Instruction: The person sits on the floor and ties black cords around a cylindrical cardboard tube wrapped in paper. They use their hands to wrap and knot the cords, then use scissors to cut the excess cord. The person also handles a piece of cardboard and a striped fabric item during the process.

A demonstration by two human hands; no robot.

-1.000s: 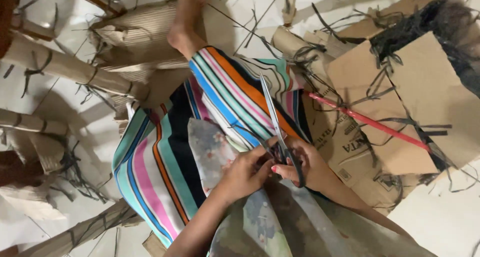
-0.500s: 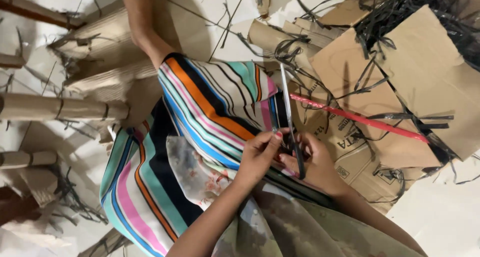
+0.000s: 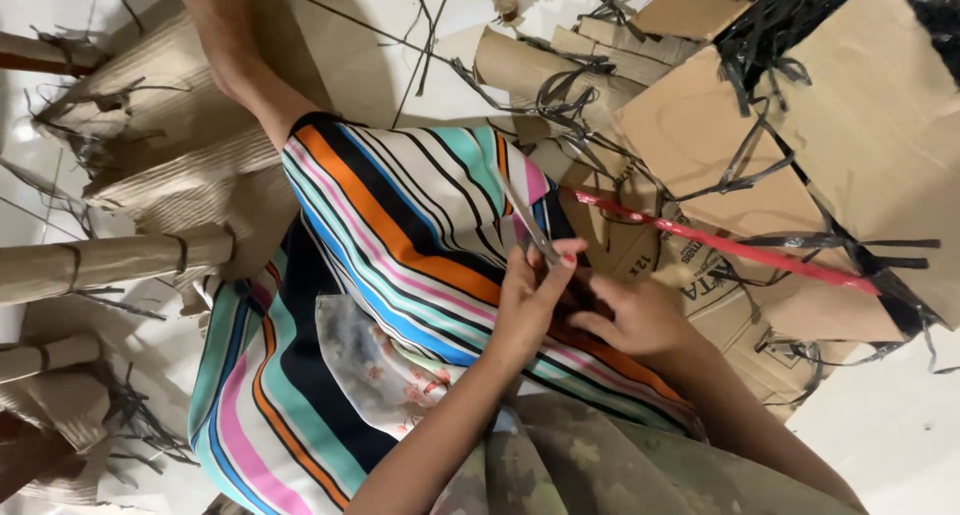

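A pair of scissors (image 3: 527,222) with grey blades points up and to the left over my lap, which is covered by a striped cloth (image 3: 400,245). My left hand (image 3: 533,300) pinches the scissors near the pivot with thumb and fingers. Touching it, my right hand (image 3: 640,317) is closed around the dark handles, which are mostly hidden. A thin red stick (image 3: 722,243) runs from just beside the hands off to the right, across a flat cardboard sheet (image 3: 700,145).
Rolled cardboard tubes (image 3: 110,260) lie on the white floor at left, and corrugated sheets (image 3: 160,125) beyond them. More cardboard (image 3: 880,105) and tangled black plastic strips (image 3: 770,25) fill the upper right. My bare lower leg (image 3: 235,55) stretches toward the top.
The view has swung, so the lap and hands sit further right. The scissors have tilted from nearly upright to leaning left, with less blade showing. Both hands stay together on them.
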